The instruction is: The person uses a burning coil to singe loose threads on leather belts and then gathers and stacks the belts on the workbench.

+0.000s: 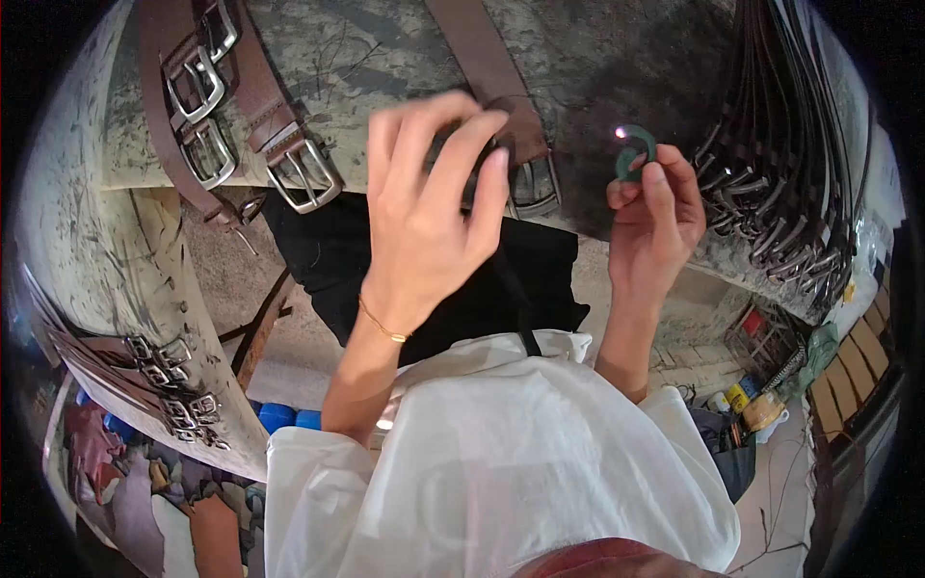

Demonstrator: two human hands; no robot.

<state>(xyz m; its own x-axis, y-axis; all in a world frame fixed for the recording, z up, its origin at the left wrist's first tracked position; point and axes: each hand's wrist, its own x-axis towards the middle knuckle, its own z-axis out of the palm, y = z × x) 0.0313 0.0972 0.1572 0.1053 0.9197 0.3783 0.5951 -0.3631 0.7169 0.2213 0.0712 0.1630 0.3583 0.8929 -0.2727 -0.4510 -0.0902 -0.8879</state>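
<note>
Dark-green, curved object (648,146), its tip glowing pinkish-white, clamped in the grip of the right hand (663,212) over the scuffed table (597,67); the left hand (421,197) (fingers curled, blurred) I can't judge.

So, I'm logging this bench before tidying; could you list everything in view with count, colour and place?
Worktable: one, worn grey, top
Single belt: one, brown, top centre
Buckled belts: several, brown, upper left
Strap bundle: many, dark, silver buckles, upper right
Buckled straps: many, dark brown, lower left
Curved object: one, green, bright-tipped, right of centre
Cloth: one, black, centre
Blue objects: at least two, lower left
Scraps: many, mixed colours, bottom left
Bag-like item: one, dark, lower right
Small containers: several, some yellow, lower right
Slatted panel: one, tan, right edge
Unclear item: one, dark red, bottom
Bracelet: one, gold, left wrist
Shirt: one, white, bottom centre
Left hand: one, blurred, centre
Right hand: one, pinching the curved object
</note>
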